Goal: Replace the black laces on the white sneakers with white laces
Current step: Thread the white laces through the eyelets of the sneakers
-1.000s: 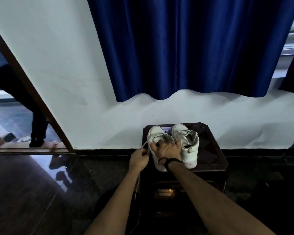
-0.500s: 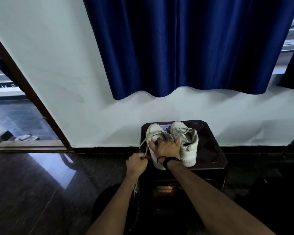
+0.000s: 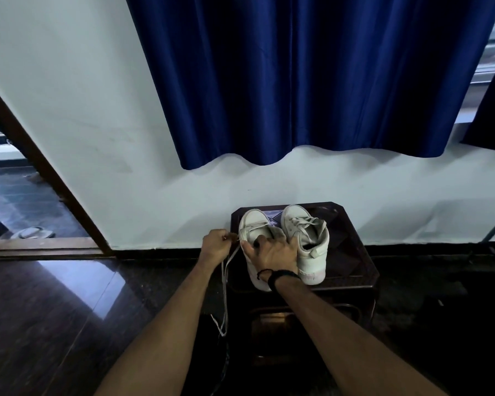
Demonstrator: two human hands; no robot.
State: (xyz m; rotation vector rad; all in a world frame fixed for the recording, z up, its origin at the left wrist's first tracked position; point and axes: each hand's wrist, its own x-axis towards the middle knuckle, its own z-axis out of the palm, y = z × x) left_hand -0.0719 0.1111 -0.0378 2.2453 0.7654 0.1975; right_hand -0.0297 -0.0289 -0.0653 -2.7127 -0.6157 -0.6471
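Both my hands are working at the left sneaker (image 3: 255, 238). My left hand (image 3: 215, 244) is hovering just off the stand's (image 3: 352, 247) left edge, knuckles up, fingers curled and pinching the white lace (image 3: 225, 281) right where it is leaving the shoe's side. My right hand (image 3: 272, 252) is lying over the back half of that sneaker, thumb hooking round its left side and fingers curling into the opening near the tongue, gripping it. A dark band (image 3: 277, 274) is sitting on that wrist. Both forearms are reaching forward from the bottom of the view, angling in toward the stand.

Two white sneakers are sitting side by side on the stand's dark top, touching or nearly so, toes pointing at the wall (image 3: 97, 138), heels toward me, long axes running from near edge to far edge. The left one is showing white lace crossing only near the toe; the rest of its eyelets are hidden under my hand. The right sneaker (image 3: 306, 241) is standing toward the top's middle, laced in white along its length, its heel showing a faint pink tint at the sole. The lace in my left hand is trailing down past the stand's left edge, its two loose ends dangling over the dark floor (image 3: 55, 324).

Behind the stand a blue curtain (image 3: 312, 81) is hanging above the wall. I am seeing an open doorway (image 3: 12, 195) at far left.
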